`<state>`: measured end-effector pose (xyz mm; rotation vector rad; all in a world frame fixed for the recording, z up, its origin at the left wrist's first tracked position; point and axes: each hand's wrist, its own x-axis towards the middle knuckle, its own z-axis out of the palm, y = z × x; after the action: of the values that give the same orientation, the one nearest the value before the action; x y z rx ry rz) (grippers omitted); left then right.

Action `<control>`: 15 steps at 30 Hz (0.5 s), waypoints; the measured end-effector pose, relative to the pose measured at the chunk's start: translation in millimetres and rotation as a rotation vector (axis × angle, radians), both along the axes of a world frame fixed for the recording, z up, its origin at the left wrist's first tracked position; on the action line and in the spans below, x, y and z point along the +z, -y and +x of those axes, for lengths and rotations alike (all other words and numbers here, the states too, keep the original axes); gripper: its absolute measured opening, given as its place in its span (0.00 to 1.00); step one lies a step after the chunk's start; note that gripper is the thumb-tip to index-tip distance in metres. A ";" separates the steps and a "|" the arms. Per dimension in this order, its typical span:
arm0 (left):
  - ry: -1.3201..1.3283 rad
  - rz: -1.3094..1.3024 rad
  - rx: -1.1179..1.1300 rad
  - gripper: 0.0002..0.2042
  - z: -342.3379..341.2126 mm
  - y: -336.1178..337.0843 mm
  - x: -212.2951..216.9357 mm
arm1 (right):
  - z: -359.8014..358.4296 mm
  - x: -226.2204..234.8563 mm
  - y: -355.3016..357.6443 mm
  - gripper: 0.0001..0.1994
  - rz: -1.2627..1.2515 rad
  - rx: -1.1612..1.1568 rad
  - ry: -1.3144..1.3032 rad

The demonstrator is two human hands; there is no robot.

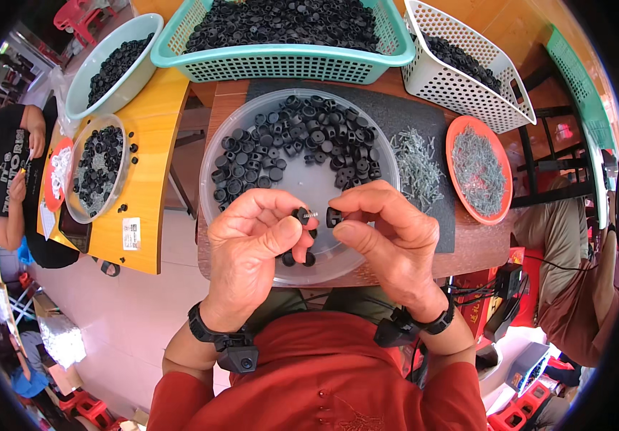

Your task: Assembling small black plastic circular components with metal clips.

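Our left hand [252, 241] pinches a black cap with a screw [302, 214] in it, and our right hand [388, 230] grips a second black cap [334, 216] just beside it, both over the clear bowl [302, 188] of caps on the bench [467, 248]. Behind that there's a loose pile of screws [416, 167], then a teal basket [288, 61].

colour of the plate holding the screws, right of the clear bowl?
Orange-red plate, filled with silvery screws. The head view shows it clearly.

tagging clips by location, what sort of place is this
Likely a small hand-assembly workshop: baskets and a clear bowl of black plastic parts, piles of screws, and another person working at the next table.
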<state>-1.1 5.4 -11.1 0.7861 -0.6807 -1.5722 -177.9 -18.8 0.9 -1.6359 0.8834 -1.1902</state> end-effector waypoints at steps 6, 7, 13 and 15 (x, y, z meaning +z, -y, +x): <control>0.092 -0.029 0.008 0.09 -4.0 -3.4 5.3 | 0.1 -0.1 -1.5 0.11 0.289 0.051 0.230; 0.126 -0.034 0.013 0.10 -4.3 -4.6 6.4 | 0.5 0.0 -2.6 0.11 0.436 0.056 0.340; 0.210 -0.125 0.017 0.10 -8.4 -7.2 9.3 | -2.3 -3.9 -2.5 0.11 0.548 0.083 0.420; 0.228 -0.135 0.026 0.10 -9.1 -7.3 9.4 | -1.9 -5.6 -1.8 0.12 0.552 0.085 0.417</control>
<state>-10.2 12.7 -1.7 0.8768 -0.9287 -1.4093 -179.8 -17.0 -4.7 -0.9301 0.7733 -1.0532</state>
